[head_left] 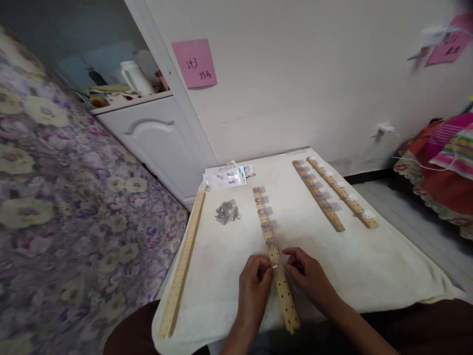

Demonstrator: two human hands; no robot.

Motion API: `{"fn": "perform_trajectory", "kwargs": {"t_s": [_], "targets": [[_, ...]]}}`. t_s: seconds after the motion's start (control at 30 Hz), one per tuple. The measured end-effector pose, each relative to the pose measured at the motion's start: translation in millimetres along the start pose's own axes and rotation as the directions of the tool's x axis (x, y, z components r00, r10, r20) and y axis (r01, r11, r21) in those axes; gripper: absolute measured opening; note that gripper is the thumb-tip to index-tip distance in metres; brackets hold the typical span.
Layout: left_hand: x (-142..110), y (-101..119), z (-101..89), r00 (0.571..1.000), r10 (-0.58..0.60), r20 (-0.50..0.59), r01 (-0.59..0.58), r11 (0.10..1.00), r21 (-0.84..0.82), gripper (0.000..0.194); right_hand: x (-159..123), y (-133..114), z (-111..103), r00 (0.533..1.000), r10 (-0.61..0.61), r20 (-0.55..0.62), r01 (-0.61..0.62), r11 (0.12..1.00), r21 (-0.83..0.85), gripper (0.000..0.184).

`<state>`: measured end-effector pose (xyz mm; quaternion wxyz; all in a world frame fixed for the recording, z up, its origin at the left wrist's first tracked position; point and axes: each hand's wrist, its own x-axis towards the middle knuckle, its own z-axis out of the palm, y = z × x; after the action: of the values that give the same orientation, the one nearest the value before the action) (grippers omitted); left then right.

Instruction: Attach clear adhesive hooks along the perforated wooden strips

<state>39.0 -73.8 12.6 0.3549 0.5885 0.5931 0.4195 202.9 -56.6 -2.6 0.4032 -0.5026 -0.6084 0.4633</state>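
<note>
A wooden strip with rows of holes [282, 290] lies lengthwise in front of me, its near end by the table's edge. Several small clear tags with metal pieces [263, 212] sit along its far part. My left hand [254, 278] is closed in a pinch at the strip's left edge, beside a small shiny piece [275, 266]; what is between the fingertips is too small to make out. On the strip's other side, my right hand [308, 278] has its thumb and forefinger apart, close to the same spot.
A pile of small clear packets [226, 212] lies left of the strip, with plastic packaging [225, 178] behind. A bare wooden strip [183, 266] runs along the left edge. Two filled strips, one inner [318, 195] and one outer [342, 191], lie at the right. A wall stands behind the table.
</note>
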Motion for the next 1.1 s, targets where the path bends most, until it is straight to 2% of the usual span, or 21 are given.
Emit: {"fn": "perform_trajectory", "kwargs": {"t_s": [0.37, 0.73, 0.9, 1.1], "targets": [[8, -9, 4.1, 0.999, 0.037, -0.001, -0.037, 0.999, 0.038, 0.008, 3, 1, 0, 0.998, 0.049, -0.035, -0.053, 0.992, -0.115, 0.027], [3, -12, 0.8, 0.997, 0.077, 0.008, -0.077, 0.995, 0.061, 0.014, 2, 0, 0, 0.994, 0.101, -0.033, -0.104, 0.987, -0.12, 0.026], [-9, -19, -2.6, 0.991, 0.13, 0.011, -0.13, 0.982, 0.139, 0.022, 1, 1, 0, 0.995, 0.096, -0.026, -0.098, 0.988, -0.117, 0.026], [-20, -29, -4.0, 0.967, 0.236, 0.099, -0.251, 0.947, 0.2, 0.036, 2, 2, 1, 0.994, 0.104, -0.029, -0.107, 0.987, -0.122, 0.027]]}}
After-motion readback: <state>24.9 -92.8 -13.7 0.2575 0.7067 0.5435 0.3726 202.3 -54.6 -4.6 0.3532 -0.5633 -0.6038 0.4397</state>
